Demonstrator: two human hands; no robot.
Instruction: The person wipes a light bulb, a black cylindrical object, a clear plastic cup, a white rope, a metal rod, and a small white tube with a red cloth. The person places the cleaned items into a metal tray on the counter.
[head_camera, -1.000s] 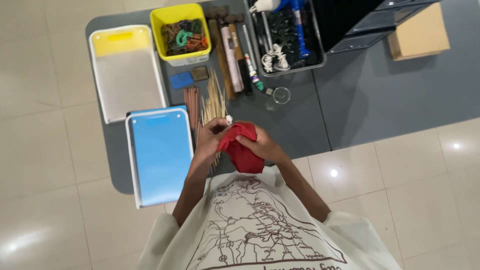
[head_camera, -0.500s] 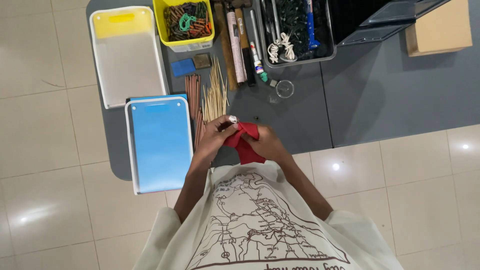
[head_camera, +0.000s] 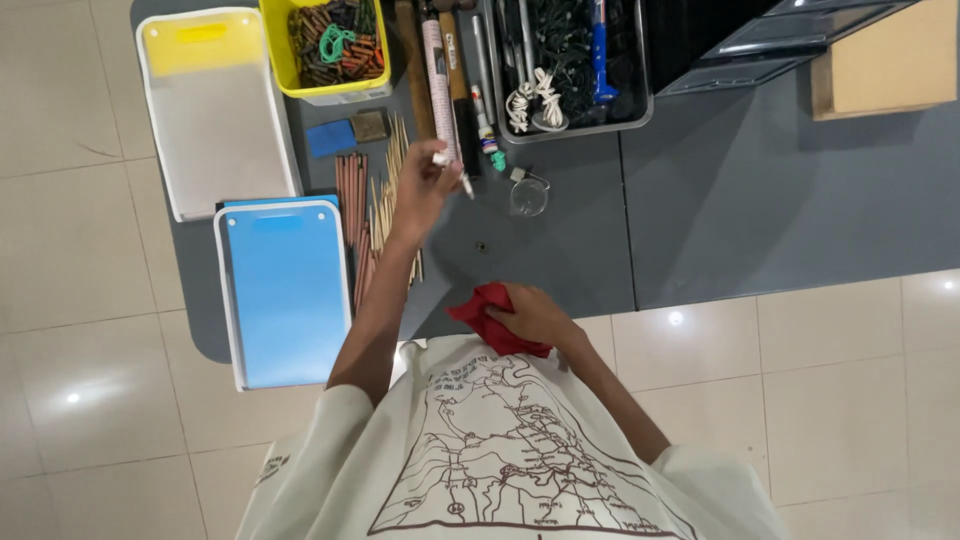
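On the grey bench (head_camera: 760, 210) there are two flat trays, one blue (head_camera: 285, 285) and one white with a yellow end (head_camera: 215, 110), and one yellow bin (head_camera: 320, 50). The left hand (head_camera: 425, 185) pinches a small white piece (head_camera: 441, 159) above the wooden sticks (head_camera: 375, 215). The right hand (head_camera: 535, 315) is closed on a red cloth (head_camera: 480, 310) at the bench edge.

Two flat trays, one blue tray (head_camera: 285, 290) near left, one white tray with a yellow end (head_camera: 215, 120) far left; one yellow bin (head_camera: 325, 50); one metal bin (head_camera: 570, 65); one red cloth (head_camera: 490, 318); one cardboard box (head_camera: 880, 55) far right
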